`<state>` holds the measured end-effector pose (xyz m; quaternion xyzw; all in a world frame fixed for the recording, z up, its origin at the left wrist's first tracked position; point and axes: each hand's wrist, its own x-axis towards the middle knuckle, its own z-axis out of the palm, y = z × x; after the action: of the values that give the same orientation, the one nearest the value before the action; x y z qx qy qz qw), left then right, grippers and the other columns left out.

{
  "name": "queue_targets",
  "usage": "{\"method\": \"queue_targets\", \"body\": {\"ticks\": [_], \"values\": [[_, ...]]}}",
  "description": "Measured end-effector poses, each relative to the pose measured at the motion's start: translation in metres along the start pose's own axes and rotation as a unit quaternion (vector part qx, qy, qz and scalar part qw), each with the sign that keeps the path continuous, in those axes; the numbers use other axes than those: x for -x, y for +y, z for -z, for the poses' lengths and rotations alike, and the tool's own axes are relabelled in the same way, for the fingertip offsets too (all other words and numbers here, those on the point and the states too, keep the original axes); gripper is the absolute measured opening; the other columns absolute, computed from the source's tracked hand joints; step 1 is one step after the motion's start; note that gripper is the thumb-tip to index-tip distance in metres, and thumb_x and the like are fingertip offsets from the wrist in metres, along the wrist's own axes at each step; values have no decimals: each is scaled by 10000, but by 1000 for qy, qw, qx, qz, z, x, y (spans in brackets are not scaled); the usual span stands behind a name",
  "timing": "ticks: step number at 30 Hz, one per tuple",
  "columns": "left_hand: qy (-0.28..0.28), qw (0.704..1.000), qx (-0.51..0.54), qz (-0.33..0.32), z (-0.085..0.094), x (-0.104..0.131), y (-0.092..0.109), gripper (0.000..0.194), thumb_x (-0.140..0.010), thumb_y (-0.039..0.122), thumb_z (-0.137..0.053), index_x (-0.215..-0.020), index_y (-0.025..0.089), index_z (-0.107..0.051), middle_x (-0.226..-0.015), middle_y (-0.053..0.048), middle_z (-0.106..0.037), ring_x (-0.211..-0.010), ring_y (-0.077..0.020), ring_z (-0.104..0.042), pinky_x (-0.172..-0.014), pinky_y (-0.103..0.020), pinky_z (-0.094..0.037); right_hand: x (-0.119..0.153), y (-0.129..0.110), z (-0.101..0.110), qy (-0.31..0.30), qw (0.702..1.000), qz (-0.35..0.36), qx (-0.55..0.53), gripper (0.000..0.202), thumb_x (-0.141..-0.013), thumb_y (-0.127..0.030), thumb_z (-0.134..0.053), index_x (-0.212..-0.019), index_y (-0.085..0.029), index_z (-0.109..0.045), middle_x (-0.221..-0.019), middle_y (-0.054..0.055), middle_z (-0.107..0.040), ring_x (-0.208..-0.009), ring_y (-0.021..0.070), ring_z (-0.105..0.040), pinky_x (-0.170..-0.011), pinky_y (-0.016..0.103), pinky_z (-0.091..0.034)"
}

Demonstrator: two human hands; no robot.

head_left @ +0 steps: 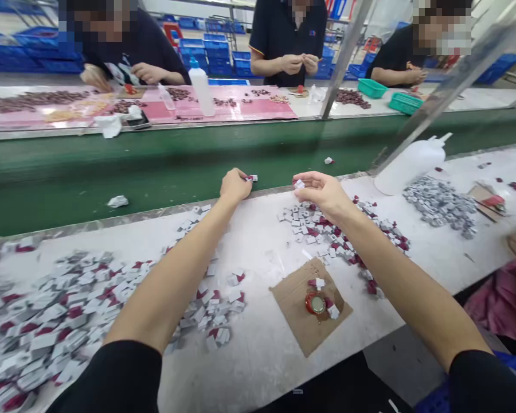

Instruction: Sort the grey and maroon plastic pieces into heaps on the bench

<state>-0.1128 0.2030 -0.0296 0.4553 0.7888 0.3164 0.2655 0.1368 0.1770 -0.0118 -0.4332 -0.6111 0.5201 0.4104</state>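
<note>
So the left hand [235,187] is out at the far edge of the tabletop [258,246], fingers pinched on a small white-and-maroon block [252,178] right by the flat green belt [176,158]. Right hand [322,195] is up near that same edge too, thumb and fingers gripping another little maroon-and-white piece [299,184], just past a loose scatter of grey-white and maroon blocks [337,236]. Way bigger heap of similar chunky pieces [47,321] over on the left, partly behind the left forearm. Between the arms, closer to the body, there's a brown square of cardboard [292,304] with a small round red-rimmed cap [316,304] on it and a couple of blocks beside the cap.
</note>
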Motion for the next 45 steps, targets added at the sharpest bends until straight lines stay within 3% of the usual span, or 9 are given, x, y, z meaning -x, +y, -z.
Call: {"method": "queue_targets", "body": {"ticks": [4,9,14,17,20,25,32,39,45], "values": [[12,993,-78,-93,2,41,8,558,-865,200,-781,-1400,194,-623,-1522,-245,-605,-1497,-436,-549,-1249,-545,-462,68,-11,26,48,994,-12,-97,377,-786,-303,-952,-1118,-199,-807,-934,55,-824,-880,236,-821,-801,401,-714],[-77,931,-219,-281,15,111,-19,533,-972,436,-668,-1454,213,-639,-1420,-205,-630,-1405,-447,-581,-1248,-618,-458,143,-17,41,95,985,-40,-137,317,-821,-361,-988,-1034,-217,-803,-786,14,-793,-810,241,-847,-738,370,-718],[-93,898,-322,-285,43,174,-62,490,-1006,531,-567,-1336,202,-720,-1367,-223,-649,-1367,-492,-579,-1188,-639,-485,207,-1,47,78,986,-72,-130,277,-795,-318,-1052,-1007,-261,-883,-1067,54,-894,-896,213,-860,-822,342,-744],[-106,892,-343,-275,55,198,-72,547,-1025,569,-522,-1350,184,-733,-1376,-244,-648,-1335,-510,-579,-1138,-657,-509,235,10,42,69,986,-83,-126,183,-834,-313,-1037,-956,-277,-905,-1146,57,-904,-1022,231,-876,-874,327,-751],[-114,885,-357,-278,62,212,-76,546,-1022,567,-532,-1365,195,-737,-1384,-243,-648,-1312,-513,-584,-1108,-665,-522,253,15,33,72,990,-78,-97,110,-928,-339,-972,-1005,-279,-922,-1081,59,-911,-919,231,-884,-842,350,-762],[-105,881,-376,-265,61,223,-81,488,-1019,513,-564,-1326,188,-758,-1335,-236,-664,-1288,-509,-591,-1102,-668,-525,267,15,18,88,996,-18,13,84,-1006,-262,-888,-1071,-302,-923,-1115,47,-913,-1081,266,-877,-978,401,-746],[-133,894,-359,-234,55,228,-79,415,-1043,393,-555,-1341,178,-747,-1293,-207,-702,-1279,-461,-599,-1143,-641,-509,269,16,9,85,995,12,42,159,-1050,-192,-819,-1101,-316,-905,-1177,39,-898,-1171,271,-862,-995,405,-747],[10,916,-360,-176,75,182,-80,435,-1050,348,-557,-1434,203,-700,-1456,-251,-629,-1412,-501,-547,-1191,-660,-467,271,15,10,74,992,38,99,182,-1049,-167,-816,-1107,-323,-889,-1173,23,-894,-1174,252,-854,-1014,375,-716],[6,911,-385,-152,61,148,-81,475,-1025,433,-613,-1413,171,-698,-1464,-267,-644,-1433,-533,-521,-1207,-687,-440,269,18,7,64,990,39,120,158,-1046,-180,-810,-1077,-317,-882,-1134,25,-895,-1116,261,-867,-942,382,-733]]}}
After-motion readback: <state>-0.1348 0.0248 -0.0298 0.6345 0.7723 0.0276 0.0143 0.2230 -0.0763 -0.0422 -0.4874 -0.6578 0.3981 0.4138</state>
